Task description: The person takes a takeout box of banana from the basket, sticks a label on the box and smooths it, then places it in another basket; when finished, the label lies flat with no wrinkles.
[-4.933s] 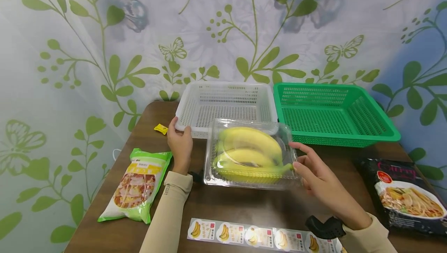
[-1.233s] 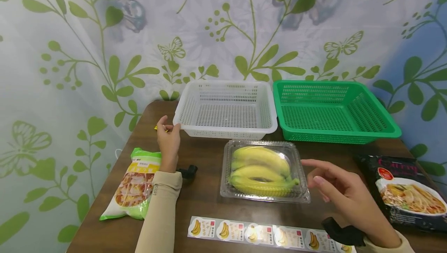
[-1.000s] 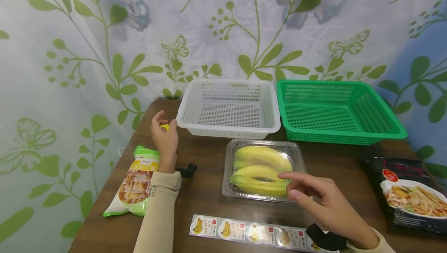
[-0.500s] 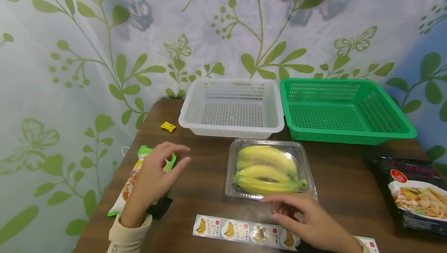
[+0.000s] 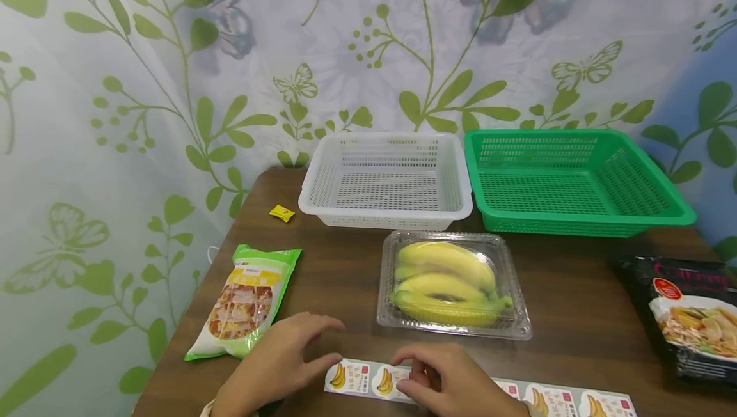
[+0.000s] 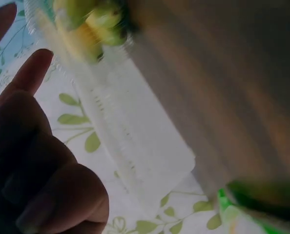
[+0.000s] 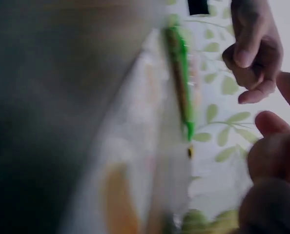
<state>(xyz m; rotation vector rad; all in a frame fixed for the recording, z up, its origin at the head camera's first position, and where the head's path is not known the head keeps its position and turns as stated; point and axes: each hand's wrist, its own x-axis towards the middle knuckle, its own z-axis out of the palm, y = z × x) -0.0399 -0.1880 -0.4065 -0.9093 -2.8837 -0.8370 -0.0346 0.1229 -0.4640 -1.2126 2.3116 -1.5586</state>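
A strip of banana-printed stickers [image 5: 347,376] lies along the near side of the table. My right hand [image 5: 455,382] hovers over its middle, hiding several stickers, with the index finger and thumb bent toward each other and no thing visible between them. Near the strip's left end is my left hand [image 5: 288,356], fingers loosely bent and apart from the thumb, holding nothing. Beyond both hands sits a closed clear plastic box [image 5: 518,314] with bananas [image 5: 446,283] inside. Both wrist views are blurred; the right one shows part of the strip [image 7: 120,195] beside the fingers.
A white basket [image 5: 386,217] and a green basket [image 5: 581,225] stand side by side at the back. On the left are a green-and-white food bag [image 5: 242,308] and a small yellow packet [image 5: 282,213]. A black noodle pack [image 5: 685,314] lies at the right.
The banana box went from my right hand onto the table. My left hand has come from beside the white basket down to the strip; my right hand has moved left and nearer, over the stickers.
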